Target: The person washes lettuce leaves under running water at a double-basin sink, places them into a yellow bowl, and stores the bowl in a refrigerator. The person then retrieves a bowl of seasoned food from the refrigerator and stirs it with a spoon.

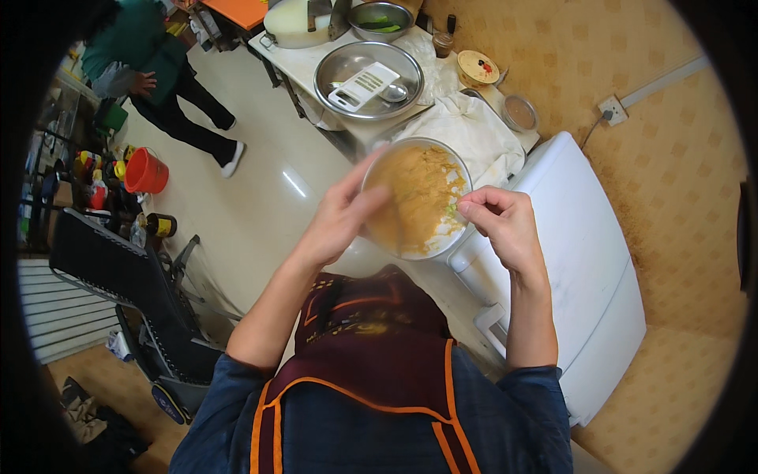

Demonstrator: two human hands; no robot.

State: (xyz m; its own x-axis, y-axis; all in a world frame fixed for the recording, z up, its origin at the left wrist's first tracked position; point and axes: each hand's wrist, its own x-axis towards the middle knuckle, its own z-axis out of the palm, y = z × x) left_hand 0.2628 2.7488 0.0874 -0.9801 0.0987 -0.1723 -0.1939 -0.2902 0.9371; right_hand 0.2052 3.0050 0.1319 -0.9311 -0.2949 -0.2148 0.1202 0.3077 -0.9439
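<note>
In front of my chest is a round metal bowl (416, 140), tilted a little. It contains a yellow-brown powdery mixture (408, 192), with patches of white powder (445, 236) showing on the right side. My left hand (349, 204) is blurred and grips the bowl's left rim, thumb over the inside. At the opposite rim, my right hand (500, 216) has thumb and forefinger pinched together. A small pale green piece (452, 210) shows right at those fingertips, apparently between them.
Beyond the bowl, a table carries a steel basin (323, 95) with a white grater (364, 86), a bowl of green vegetables (382, 23) and a white cloth (474, 130). A white appliance (568, 266) stands right. Left are a person (160, 77), a red bucket (146, 172) and a black reclining chair (142, 284).
</note>
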